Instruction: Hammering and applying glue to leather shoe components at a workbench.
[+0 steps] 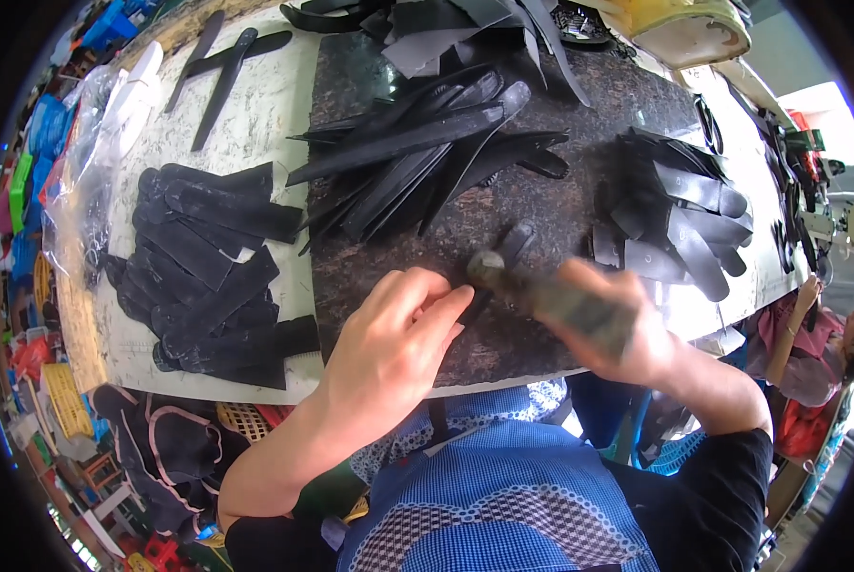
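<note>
A hammer, blurred by motion, is gripped in my right hand, its rounded head over a narrow black strip lying on the dark mottled slab. My left hand sits just left of the hammer head, fingers curled and pinched at the strip's near part. The fingertips and hammer partly cover that strip. Beyond my hands, a loose pile of long black strips with rounded ends spreads across the slab.
Left of the slab lies a heap of shorter black strips. Another pile lies to the right. Black and grey scraps and a yellowish container stand at the back. A clear plastic bag hangs at the left edge. Another person is far right.
</note>
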`<state>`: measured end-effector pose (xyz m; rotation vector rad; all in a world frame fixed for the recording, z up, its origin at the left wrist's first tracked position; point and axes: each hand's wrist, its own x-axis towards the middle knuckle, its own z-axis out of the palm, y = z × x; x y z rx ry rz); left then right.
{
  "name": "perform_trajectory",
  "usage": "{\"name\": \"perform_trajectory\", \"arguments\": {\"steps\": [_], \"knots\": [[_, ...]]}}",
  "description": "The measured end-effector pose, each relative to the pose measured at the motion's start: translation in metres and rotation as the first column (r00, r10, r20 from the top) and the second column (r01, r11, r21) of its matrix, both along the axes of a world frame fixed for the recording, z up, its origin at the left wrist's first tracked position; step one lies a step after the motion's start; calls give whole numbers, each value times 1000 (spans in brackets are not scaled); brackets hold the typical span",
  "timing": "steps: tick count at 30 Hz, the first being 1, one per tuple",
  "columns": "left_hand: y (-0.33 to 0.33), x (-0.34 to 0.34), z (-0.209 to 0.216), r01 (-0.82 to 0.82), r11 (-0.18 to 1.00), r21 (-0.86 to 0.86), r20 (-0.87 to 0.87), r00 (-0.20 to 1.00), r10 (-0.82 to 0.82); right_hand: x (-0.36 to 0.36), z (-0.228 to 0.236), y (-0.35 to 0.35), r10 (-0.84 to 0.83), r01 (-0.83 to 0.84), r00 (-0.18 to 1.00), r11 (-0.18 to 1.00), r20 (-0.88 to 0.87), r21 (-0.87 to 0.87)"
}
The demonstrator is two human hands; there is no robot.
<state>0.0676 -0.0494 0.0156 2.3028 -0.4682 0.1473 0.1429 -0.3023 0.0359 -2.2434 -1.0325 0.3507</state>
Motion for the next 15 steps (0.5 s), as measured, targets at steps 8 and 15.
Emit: {"name": "perform_trajectory", "arguments": {"steps": [8, 15], "knots": [[4, -15, -7, -112, 994, -1, 75, 991, 112, -4, 8, 7, 162, -162, 987, 987, 4, -5], [12, -25, -2, -79, 997, -26, 33, 996, 80, -8, 1, 8, 130, -116, 988, 980, -77, 163]]}}
